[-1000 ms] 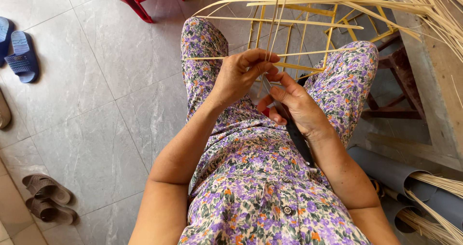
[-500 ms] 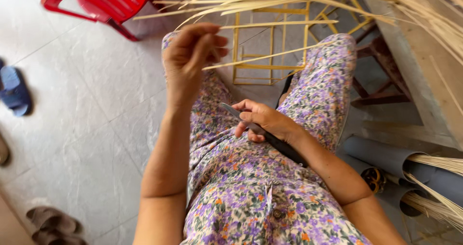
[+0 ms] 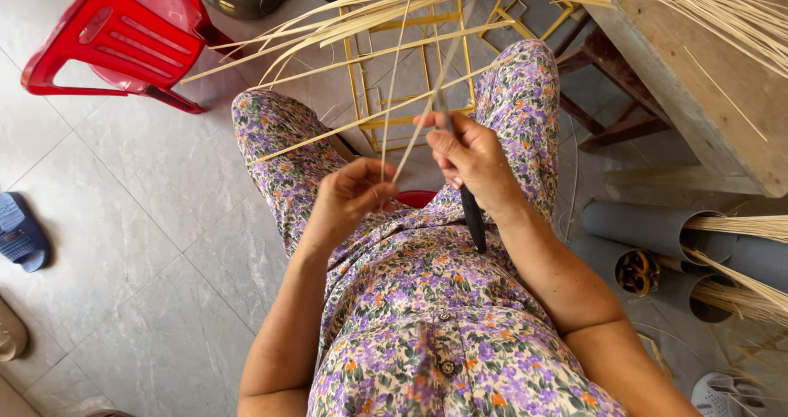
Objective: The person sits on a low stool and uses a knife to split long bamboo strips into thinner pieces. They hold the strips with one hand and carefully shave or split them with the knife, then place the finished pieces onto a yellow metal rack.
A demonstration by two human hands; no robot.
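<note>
My left hand [image 3: 349, 199] pinches the near end of a thin pale bamboo strip [image 3: 392, 97] over my lap. That strip splits into two slivers that run up and away from me. My right hand [image 3: 474, 161] is closed round a knife with a black handle [image 3: 471, 212], its blade pointing up into the split of the strip. Both hands hover above my knees, which are in purple flowered cloth. More long pale strips [image 3: 369, 15] fan out across the top of the view.
A red plastic chair [image 3: 115, 39] lies at the upper left. A yellow wire frame [image 3: 410, 56] stands on the grey tiled floor ahead. A wooden bench [image 3: 698, 80] sits at the right, with grey pipes [image 3: 648, 228] holding strips below it. A blue sandal [image 3: 20, 232] lies at the left.
My left hand came down from its raised spot to my lap. My right hand lifted the knife up to the strip. The view tilted farther forward.
</note>
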